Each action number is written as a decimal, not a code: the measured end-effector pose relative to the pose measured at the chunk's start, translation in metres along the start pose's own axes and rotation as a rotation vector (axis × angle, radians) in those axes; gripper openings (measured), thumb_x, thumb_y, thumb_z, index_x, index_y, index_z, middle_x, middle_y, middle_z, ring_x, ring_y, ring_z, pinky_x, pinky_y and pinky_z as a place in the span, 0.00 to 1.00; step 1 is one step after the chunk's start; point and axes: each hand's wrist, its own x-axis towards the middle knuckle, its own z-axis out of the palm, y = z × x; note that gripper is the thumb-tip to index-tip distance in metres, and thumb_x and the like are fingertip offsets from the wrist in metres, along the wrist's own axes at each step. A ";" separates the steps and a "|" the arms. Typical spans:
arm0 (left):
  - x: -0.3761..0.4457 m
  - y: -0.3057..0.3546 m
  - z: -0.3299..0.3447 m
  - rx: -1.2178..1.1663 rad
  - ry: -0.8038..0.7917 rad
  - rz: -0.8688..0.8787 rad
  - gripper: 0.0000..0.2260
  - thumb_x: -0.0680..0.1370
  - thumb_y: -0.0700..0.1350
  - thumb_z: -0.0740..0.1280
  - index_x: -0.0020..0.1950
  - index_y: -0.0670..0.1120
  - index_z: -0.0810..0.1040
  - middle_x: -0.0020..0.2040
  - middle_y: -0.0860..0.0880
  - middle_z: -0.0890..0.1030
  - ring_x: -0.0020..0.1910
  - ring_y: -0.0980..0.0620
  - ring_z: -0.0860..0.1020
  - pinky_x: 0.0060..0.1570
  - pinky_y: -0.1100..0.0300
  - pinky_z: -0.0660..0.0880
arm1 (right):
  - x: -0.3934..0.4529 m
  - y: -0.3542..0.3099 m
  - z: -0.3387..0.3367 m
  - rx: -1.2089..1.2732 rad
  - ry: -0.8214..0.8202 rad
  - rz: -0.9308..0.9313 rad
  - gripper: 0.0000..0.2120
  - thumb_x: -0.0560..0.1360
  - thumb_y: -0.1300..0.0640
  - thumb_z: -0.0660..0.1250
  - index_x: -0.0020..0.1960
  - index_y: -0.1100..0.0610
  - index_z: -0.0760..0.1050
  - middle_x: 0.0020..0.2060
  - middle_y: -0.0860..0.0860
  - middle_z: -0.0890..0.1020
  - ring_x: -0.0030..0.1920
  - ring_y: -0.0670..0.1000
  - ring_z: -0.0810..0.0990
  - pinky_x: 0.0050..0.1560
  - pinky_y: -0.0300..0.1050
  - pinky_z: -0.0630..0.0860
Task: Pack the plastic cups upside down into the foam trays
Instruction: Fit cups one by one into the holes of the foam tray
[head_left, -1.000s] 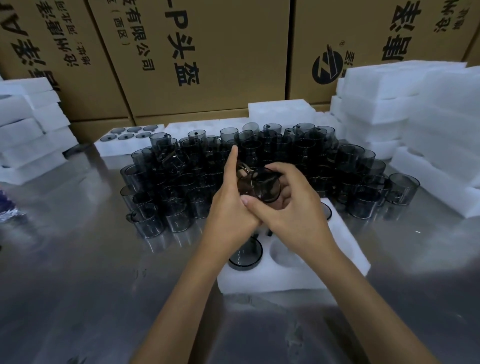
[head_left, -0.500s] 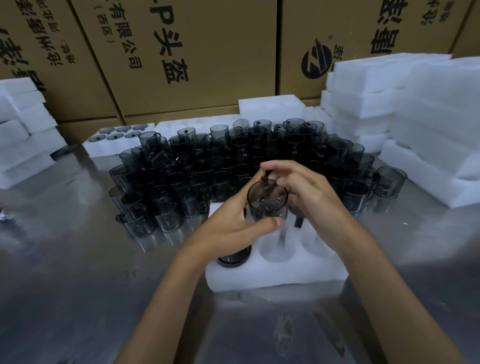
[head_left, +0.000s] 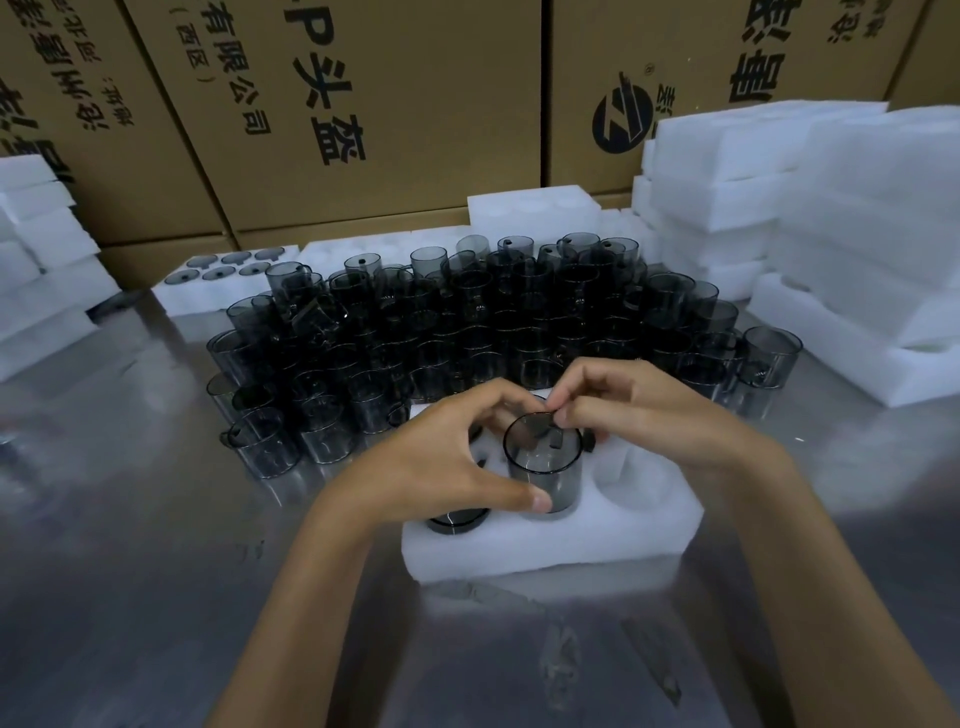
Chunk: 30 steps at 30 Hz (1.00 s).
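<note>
Smoky plastic cup (head_left: 544, 470) stands in the middle front pocket of the foam tray (head_left: 545, 551), apparently being seated. Left hand (head_left: 441, 462) fingers grip its wall; right hand (head_left: 639, 410) fingers pinch its rim. Next: press it home. Loose cups (head_left: 467, 322) crowd the worktop (head_left: 130, 545) behind; stacked trays (head_left: 831, 234) stand right.

A foam tray (head_left: 545, 551) is set at frame centre on the table (head_left: 130, 519); loose cups (head_left: 467, 322) are massed behind it, foam stacks (head_left: 831, 234) at right, cartons (head_left: 389, 104) across the top.
</note>
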 end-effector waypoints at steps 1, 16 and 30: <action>0.000 0.001 0.001 0.005 -0.007 0.002 0.27 0.65 0.55 0.81 0.59 0.65 0.75 0.54 0.58 0.81 0.57 0.60 0.78 0.63 0.53 0.74 | 0.000 0.001 -0.001 -0.008 -0.019 0.005 0.04 0.71 0.54 0.73 0.45 0.51 0.84 0.39 0.45 0.83 0.41 0.41 0.79 0.42 0.34 0.75; 0.002 -0.005 -0.001 0.051 -0.014 0.032 0.23 0.69 0.65 0.70 0.63 0.63 0.79 0.62 0.67 0.74 0.68 0.68 0.66 0.67 0.66 0.63 | 0.001 0.011 -0.012 0.066 -0.181 -0.041 0.10 0.73 0.65 0.75 0.53 0.58 0.82 0.44 0.51 0.84 0.47 0.46 0.81 0.49 0.37 0.77; 0.005 -0.013 -0.001 0.175 -0.124 -0.153 0.35 0.62 0.67 0.76 0.57 0.83 0.56 0.65 0.81 0.51 0.64 0.76 0.46 0.71 0.58 0.46 | 0.002 0.010 -0.011 -0.345 -0.115 -0.014 0.27 0.68 0.47 0.80 0.62 0.30 0.73 0.65 0.33 0.70 0.68 0.34 0.61 0.62 0.35 0.63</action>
